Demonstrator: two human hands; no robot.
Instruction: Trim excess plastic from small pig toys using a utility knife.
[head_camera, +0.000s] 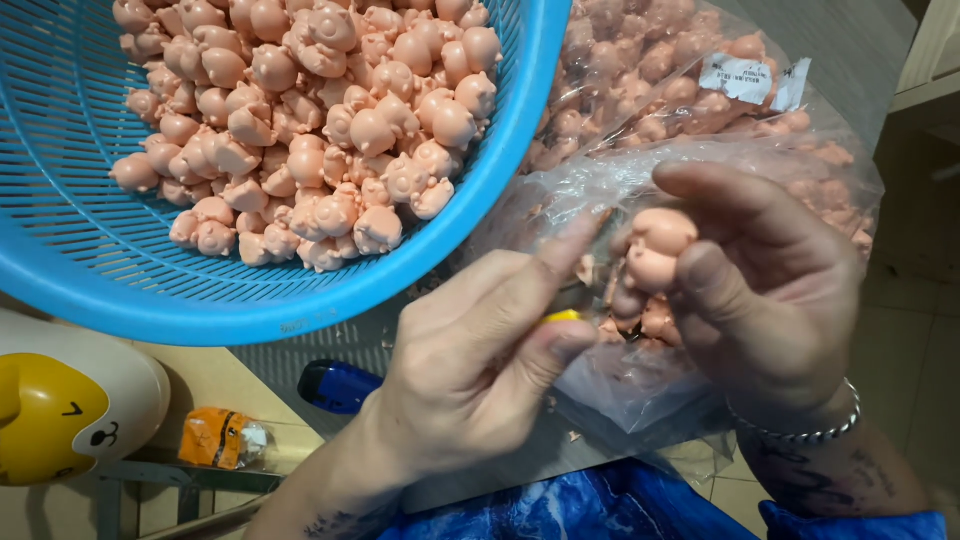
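Note:
My right hand (770, 290), with a metal bracelet on the wrist, grips a small pink pig figurine (655, 245) between thumb and fingers. A few more pink figurines (648, 318) sit lower in its palm. My left hand (470, 365) is closed on a small tool with a yellow part (561, 316), whose tip meets the held figurine. Both hands hover over a clear plastic bag (640, 385) holding more pink figurines. A blue plastic basket (300, 305) at the upper left is heaped with several of the same pig figurines (310, 110).
A white and yellow rounded toy (60, 400) lies at the lower left, next to a small orange packet (222, 437). A dark blue object (335, 386) sits under the basket's rim. Blue cloth (600, 510) covers my lap. The bag carries a white label (738, 76).

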